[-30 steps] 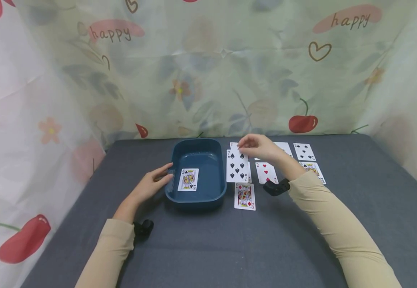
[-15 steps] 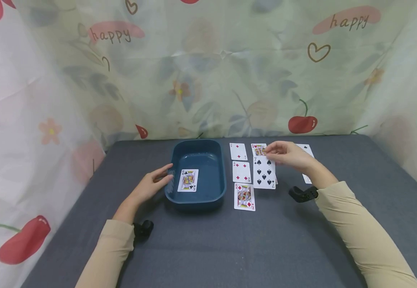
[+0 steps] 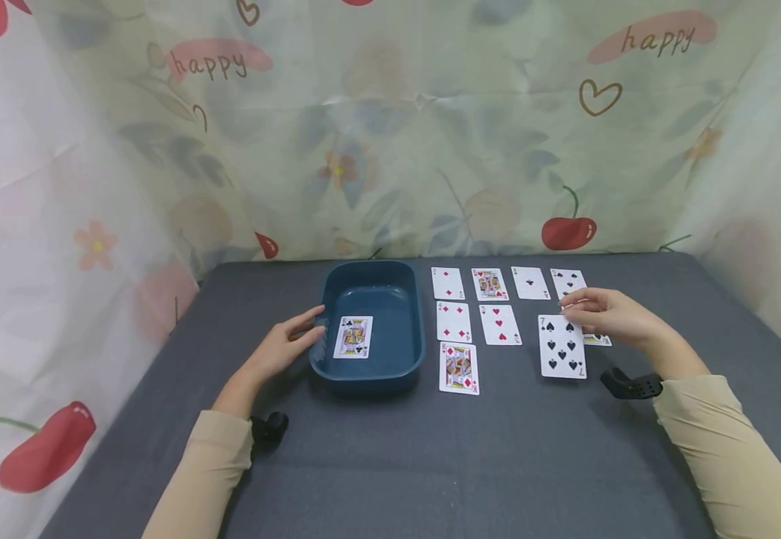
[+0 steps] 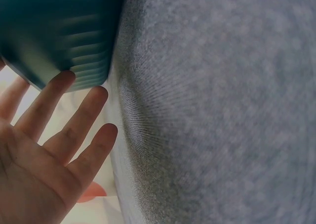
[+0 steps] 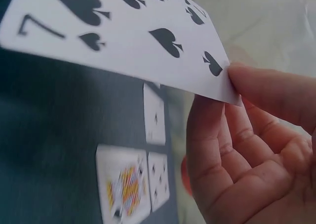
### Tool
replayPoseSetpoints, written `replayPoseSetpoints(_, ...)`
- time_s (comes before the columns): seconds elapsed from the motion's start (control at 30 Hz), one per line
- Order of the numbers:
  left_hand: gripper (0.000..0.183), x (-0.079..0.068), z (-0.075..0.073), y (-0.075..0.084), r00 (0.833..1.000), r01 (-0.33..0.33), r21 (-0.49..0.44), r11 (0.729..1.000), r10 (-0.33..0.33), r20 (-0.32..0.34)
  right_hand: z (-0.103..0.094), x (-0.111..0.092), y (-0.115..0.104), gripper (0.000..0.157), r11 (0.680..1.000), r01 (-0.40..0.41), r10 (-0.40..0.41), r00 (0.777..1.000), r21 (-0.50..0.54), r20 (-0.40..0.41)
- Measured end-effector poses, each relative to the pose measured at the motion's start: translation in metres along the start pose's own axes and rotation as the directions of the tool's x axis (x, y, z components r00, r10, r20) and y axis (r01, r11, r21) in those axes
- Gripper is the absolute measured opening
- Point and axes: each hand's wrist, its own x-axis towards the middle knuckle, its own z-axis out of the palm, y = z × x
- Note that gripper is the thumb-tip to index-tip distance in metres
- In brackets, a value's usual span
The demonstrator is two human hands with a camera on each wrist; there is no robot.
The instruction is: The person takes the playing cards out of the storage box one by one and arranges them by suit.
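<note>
A person in beige sleeves sits at a grey worktop (image 3: 390,464) with playing cards laid out face up. Nearest the sitter, a king of diamonds (image 3: 459,367) lies alone in front of the rows, just right of a blue tub (image 3: 371,374).

The right hand (image 3: 615,316) pinches a seven of spades (image 3: 561,346) by its far corner between thumb and fingertips (image 5: 256,85), so the card hangs face up, lifted off the cloth, near the right end of the layout. Holding it by one corner keeps the face readable. The right wrist view shows it raised above other cards. A picture card (image 3: 596,339) lies partly hidden under this hand; its rank cannot be read.

The left hand (image 3: 282,346) rests with straight, spread fingers against the tub's left wall, holding nothing, apparently bracing the tub so it stays put. The left wrist view shows the fingertips (image 4: 61,80) at the ribbed outer wall. A king of clubs (image 3: 353,336) lies flat on the tub floor, apart from the other cards.

Farther back, the cards sit in neat rows with gaps between them, so each face shows: a four of diamonds (image 3: 454,323) and a red heart card (image 3: 501,325), then a far row of a diamond card (image 3: 447,284), a king (image 3: 490,284) and two black cards (image 3: 530,283). A floral curtain (image 3: 390,127) printed with "happy" closes the scene.
</note>
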Motion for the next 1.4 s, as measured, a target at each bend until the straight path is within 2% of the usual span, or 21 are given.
replayPoseSetpoints(0.33,0.056,0.001,0.000,-0.002,1.000,0.014,-0.006,1.000,-0.014,-0.001,-0.018,-0.020,0.037,0.052,0.998,-0.068,0.067,0.998,0.003,0.010)
replayPoseSetpoints(0.67,0.056,0.000,0.000,-0.001,1.000,0.004,-0.018,1.000,-0.004,0.000,-0.022,-0.022,0.056,0.056,0.989,-0.141,0.142,0.989,-0.047,0.033)
replayPoseSetpoints(0.83,0.056,-0.009,-0.002,0.016,1.000,0.018,-0.041,0.999,-0.017,0.016,-0.021,-0.021,0.065,0.052,0.988,-0.144,0.145,0.989,-0.054,0.018)
replayPoseSetpoints(0.93,0.056,-0.008,-0.002,0.015,1.000,0.018,-0.039,0.999,-0.018,0.017,-0.020,-0.021,0.067,0.050,0.989,-0.139,0.139,0.990,-0.041,0.005)
replayPoseSetpoints(1.03,0.056,0.000,0.000,0.000,1.000,0.009,-0.030,1.000,-0.009,0.010,-0.019,-0.020,0.065,0.050,0.987,-0.142,0.142,0.990,-0.068,-0.014)
replayPoseSetpoints(1.2,0.056,0.002,0.001,-0.002,1.000,0.015,-0.030,0.999,-0.014,0.003,-0.018,-0.019,0.062,0.049,0.981,-0.141,0.136,0.989,-0.135,-0.049)
replayPoseSetpoints(1.4,0.055,0.001,0.002,-0.001,1.000,0.022,-0.029,0.999,-0.023,-0.003,-0.016,-0.020,0.060,0.041,0.985,-0.093,0.076,0.990,-0.144,-0.120)
